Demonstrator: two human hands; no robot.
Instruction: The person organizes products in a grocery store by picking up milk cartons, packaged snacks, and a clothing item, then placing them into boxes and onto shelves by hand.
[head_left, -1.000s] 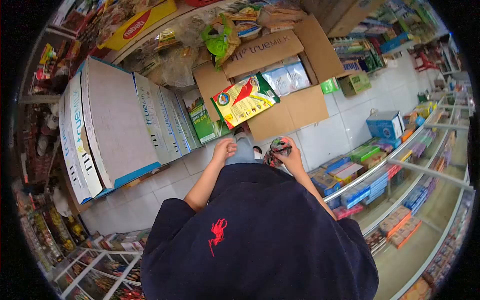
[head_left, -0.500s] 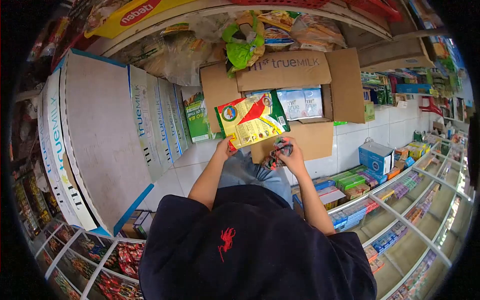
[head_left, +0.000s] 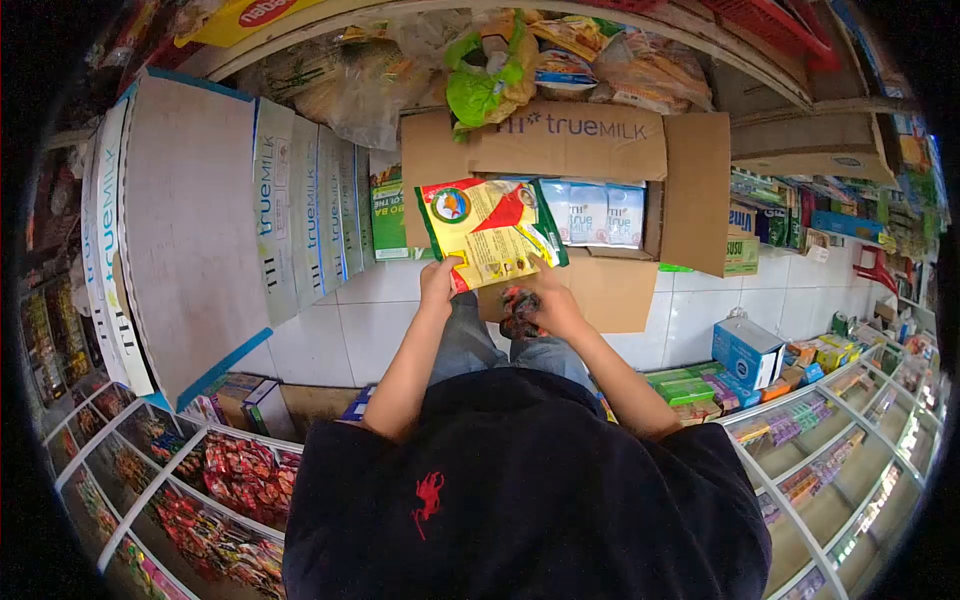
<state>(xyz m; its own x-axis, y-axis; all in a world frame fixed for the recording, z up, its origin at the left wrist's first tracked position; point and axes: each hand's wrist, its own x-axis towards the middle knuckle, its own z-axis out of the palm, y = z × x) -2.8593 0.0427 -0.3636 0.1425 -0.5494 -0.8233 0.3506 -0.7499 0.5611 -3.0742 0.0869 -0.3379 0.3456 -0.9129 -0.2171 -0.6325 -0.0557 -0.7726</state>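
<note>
My left hand [head_left: 437,284] is closed on the lower left corner of a yellow, red and green printed packet [head_left: 487,228], held up in front of me. Crumpled in my right hand [head_left: 555,302] is a dark, multicoloured cloth [head_left: 519,315]. The fingertips of that same hand reach up to the packet's lower right edge. Behind the packet stands an open cardboard carton [head_left: 570,130] with its flaps spread. White and blue milk packs [head_left: 607,215] sit inside it, partly covered by the packet.
Large milk cartons [head_left: 190,230] stand stacked at my left. A shelf with bagged goods [head_left: 655,70] runs across the back. Glass display cases flank me, with red packets [head_left: 245,475] at left and a blue box [head_left: 748,350] at right. White floor tiles [head_left: 375,335] show between.
My right hand has moved left with the cloth, up to the packet's lower edge. The packet has shifted slightly left and tilted the other way. The camera view has shifted a little.
</note>
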